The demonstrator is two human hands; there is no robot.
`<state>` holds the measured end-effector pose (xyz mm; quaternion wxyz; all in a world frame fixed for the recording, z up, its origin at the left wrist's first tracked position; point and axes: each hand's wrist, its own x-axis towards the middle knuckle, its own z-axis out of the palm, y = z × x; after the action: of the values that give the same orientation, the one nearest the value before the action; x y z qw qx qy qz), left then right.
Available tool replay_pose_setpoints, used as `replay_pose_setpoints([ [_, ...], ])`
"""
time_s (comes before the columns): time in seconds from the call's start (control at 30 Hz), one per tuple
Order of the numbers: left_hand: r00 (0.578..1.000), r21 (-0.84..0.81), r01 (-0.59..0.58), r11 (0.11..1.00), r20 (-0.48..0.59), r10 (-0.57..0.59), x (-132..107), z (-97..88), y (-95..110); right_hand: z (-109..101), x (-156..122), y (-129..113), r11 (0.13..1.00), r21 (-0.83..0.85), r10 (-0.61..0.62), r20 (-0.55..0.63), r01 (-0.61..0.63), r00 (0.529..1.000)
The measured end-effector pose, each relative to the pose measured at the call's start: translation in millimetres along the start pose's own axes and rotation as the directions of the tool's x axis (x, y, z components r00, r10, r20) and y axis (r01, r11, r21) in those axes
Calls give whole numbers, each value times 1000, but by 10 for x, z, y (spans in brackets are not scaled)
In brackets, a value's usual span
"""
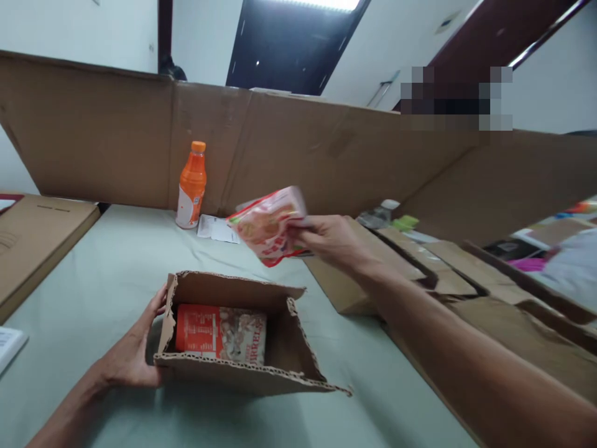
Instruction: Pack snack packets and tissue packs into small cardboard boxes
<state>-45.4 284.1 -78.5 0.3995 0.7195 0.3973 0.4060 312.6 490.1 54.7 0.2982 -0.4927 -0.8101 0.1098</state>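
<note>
- Up comes the view of the right hand point(333, 239), fingers pinched tight on the near edge of a red-and-white packet point(265, 227), slightly blurred, above the worktop point(116, 261).
- Down at the left hand point(128, 358), fingers and thumb span the left end of an open cardboard box point(233, 289), holding it.
- Inside, to the left, lies a red printed pack point(221, 334); the box's far wall rises between it and the packet.
- Further back, an orange bottle point(191, 186) stands upright near a tall cardboard screen point(298, 149), white papers point(218, 229) just beside it.
- Over right, cartons point(345, 292) crowd under the right forearm, a clear bottle point(377, 216) behind.
- Far left, a flat brown box point(41, 242) takes the edge.
</note>
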Motion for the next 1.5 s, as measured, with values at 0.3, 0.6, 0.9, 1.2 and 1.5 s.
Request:
replay_pose_setpoints([
  [0.3, 997, -106, 55, 993, 65, -49, -39, -14, -30, 312, 392, -418, 991, 130, 54, -287, -17, 956],
  [0.6, 998, -137, 30, 990, 57, -22, 42, 26, 43, 160, -847, -1311, 881, -92, -270, 708, 465, 652],
  [0.9, 1000, -6, 20, 1000, 11, -20, -9, 54, -122, 591, -740, -1371, 825, -273, -40, 845, 494, 534],
  [1.2, 997, 7, -75, 997, -16, 75, 11, 52, -167, 661, -893, -1362, 789, -317, -70, 805, 527, 589],
  [1.5, 996, 7, -84, 996, -28, 84, 23, 89, -146, 479, -1014, -1345, 795, -379, -29, 758, 475, 652],
])
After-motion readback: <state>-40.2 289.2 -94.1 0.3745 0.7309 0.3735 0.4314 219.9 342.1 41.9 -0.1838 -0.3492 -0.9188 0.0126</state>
